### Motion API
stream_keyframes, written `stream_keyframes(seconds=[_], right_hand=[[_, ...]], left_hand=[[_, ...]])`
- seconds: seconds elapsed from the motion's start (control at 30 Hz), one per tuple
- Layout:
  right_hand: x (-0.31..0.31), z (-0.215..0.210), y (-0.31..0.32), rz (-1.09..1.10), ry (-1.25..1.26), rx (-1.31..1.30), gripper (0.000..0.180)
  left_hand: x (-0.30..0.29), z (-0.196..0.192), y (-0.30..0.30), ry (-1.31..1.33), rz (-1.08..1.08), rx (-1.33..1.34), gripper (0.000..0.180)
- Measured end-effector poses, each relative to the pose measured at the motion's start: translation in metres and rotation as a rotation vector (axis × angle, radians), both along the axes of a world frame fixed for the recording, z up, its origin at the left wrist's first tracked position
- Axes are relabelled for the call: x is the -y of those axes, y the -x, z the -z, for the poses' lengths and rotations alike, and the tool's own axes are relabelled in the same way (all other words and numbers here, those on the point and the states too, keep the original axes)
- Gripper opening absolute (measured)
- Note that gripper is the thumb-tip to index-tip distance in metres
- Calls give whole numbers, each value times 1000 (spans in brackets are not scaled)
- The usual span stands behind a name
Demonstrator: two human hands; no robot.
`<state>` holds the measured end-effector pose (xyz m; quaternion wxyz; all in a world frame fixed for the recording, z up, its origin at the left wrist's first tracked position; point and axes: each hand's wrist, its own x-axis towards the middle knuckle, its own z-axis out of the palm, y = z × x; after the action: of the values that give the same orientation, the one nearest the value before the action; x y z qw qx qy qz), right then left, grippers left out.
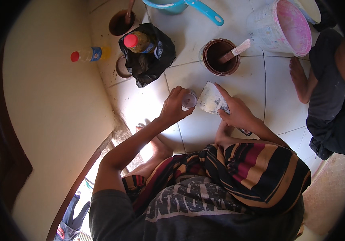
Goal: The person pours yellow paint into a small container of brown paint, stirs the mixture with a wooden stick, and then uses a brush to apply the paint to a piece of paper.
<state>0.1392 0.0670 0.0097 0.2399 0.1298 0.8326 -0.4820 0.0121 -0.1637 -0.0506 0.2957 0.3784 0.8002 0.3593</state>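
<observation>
My left hand (173, 106) grips a small round cup or lid (189, 100), its open face turned up and pale inside. Just to its right, my right hand (236, 111) holds a putty knife (211, 99). The flat blade is smeared with whitish paste and points toward the small cup, with a narrow gap between them. Most of its handle is hidden by the hand. Beyond both hands stands an open can of brown paint (207, 60), with a paintbrush (236, 50) lying across its mouth.
A black plastic bag (164, 48) holds a red-capped bottle (139, 41). Another red-capped bottle (90, 54) stands by the wall, near a second brown can (120, 24). A teal dipper (204, 11) and a pink-stained bucket (265, 30) sit farther off. Another person's foot (299, 80) is at right.
</observation>
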Motion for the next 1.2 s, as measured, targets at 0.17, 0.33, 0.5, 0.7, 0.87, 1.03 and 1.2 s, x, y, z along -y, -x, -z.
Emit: stream_keyframes(seconds=[0.17,0.33,0.5,0.7,0.87,1.03,1.2], right_hand=[[-1,-8,-1,-39,-147,7,87],[-3,-18,3,-42,-220,16,84],[8,-10,-5,-152,-415,-131,85],[-8,13,1,-85,-149,-44,85],[-22,48,-16,172,401,194,82],[-17,64,-20,268,552,260,80],[-7,64,-26,81,81,-171,82]], left_hand=[[-7,3,-9,50,-54,-4,58],[-11,12,-19,0,-163,10,58],[-13,12,-21,-7,-152,-59,59],[-6,5,-14,21,-73,-71,58],[-1,5,-9,5,16,-61,59],[2,3,2,25,57,-10,59],[2,0,0,45,81,-62,62]])
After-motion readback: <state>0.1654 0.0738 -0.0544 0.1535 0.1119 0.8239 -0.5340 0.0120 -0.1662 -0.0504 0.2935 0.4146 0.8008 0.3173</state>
